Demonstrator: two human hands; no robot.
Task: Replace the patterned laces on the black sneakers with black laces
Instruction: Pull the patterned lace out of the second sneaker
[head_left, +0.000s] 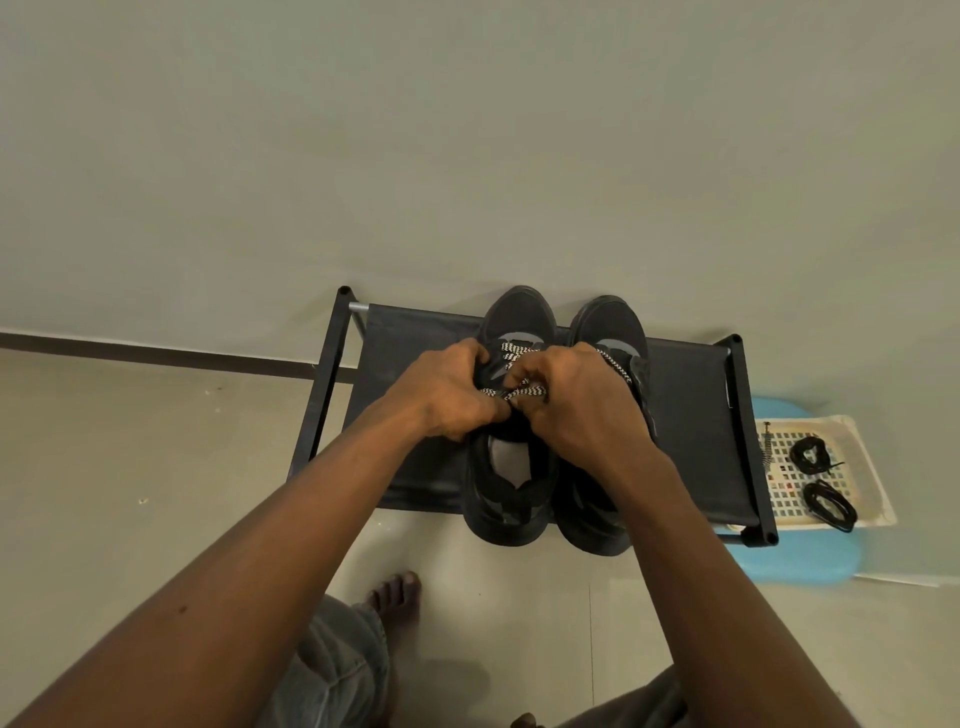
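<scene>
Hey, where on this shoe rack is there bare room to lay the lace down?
Widest bare patch: the rack shelf left of the left sneaker, up to the frame bar. A narrower strip lies right of the right sneaker. The middle is crowded: both sneakers, with left hand and right hand pinching the patterned lace. The tray holds black laces.

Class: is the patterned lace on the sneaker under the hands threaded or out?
Threaded: the black-and-white patterned lace crosses the black sneaker beyond the left hand and right hand gripping it.
</scene>
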